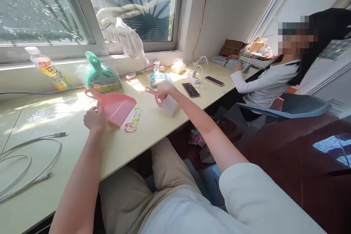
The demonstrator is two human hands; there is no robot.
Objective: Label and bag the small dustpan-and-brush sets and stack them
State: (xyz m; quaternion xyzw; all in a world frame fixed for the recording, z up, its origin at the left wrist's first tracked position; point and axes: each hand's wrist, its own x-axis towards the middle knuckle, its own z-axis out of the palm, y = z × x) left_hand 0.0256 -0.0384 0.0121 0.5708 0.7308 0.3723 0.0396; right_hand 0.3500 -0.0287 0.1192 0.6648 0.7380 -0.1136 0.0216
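A pink dustpan (116, 106) rests on the table in front of me, its looped handle pointing to the upper left. My left hand (94, 120) grips its near left side, with the thumb up by the base of the handle. To the right, my right hand (166, 90) is closed on a small pink hand brush (169, 106), whose pale bristles face down towards the tabletop. Part of the brush is hidden under the fingers. Between the two tools, touching or close to the dustpan's edge, lies a printed cardboard label (134, 120).
Behind stand a wrapped teal dustpan set (100, 75), another teal dustpan (160, 79) and a drink bottle (49, 68). Two phones (191, 90) and a charger (193, 76) lie to the right. A white cable (30, 157) is coiled at left. A co-worker (271, 75) sits far right.
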